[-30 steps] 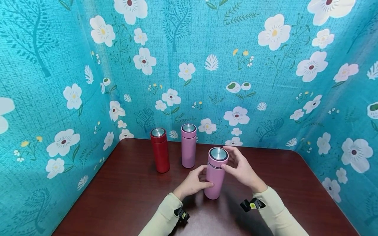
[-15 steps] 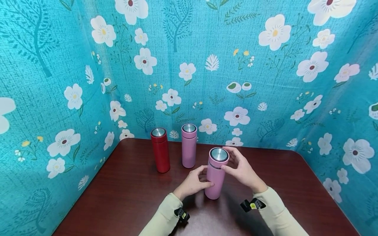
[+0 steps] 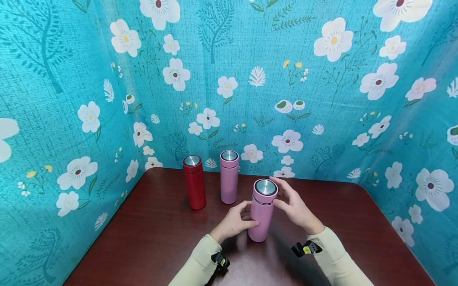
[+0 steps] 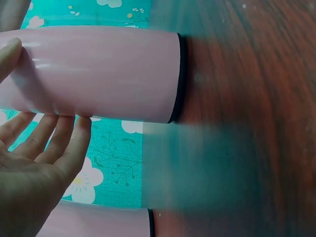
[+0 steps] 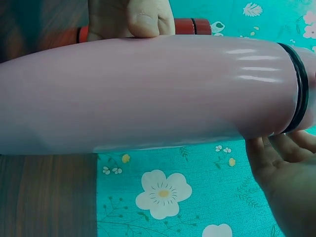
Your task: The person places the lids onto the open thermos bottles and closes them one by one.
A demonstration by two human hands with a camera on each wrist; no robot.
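Observation:
A pink thermos bottle [image 3: 261, 220] with a silver-topped pink lid [image 3: 265, 187] stands upright on the table. My left hand [image 3: 231, 221] grips its body from the left, thumb in front and several fingers behind; the left wrist view shows these fingers [image 4: 74, 145] against the pink wall. At the lid and neck, my right hand [image 3: 297, 208] holds from the right, thumb near the seam and fingers toward the back. In the right wrist view, its fingers [image 5: 291, 148] touch the bottle beside the dark seam ring [image 5: 299, 94]. A thin silver band shows below the lid.
Behind to the left stand a second pink thermos bottle [image 3: 229, 180] and a red thermos bottle [image 3: 195, 186], both lidded. The dark reddish wooden table [image 3: 143, 238] backs onto a turquoise flowered cloth [image 3: 243, 111], which also hangs along both sides.
My right thumb has shifted slightly right, toward the lid's side edge. The left hand and all the bottles stay in place.

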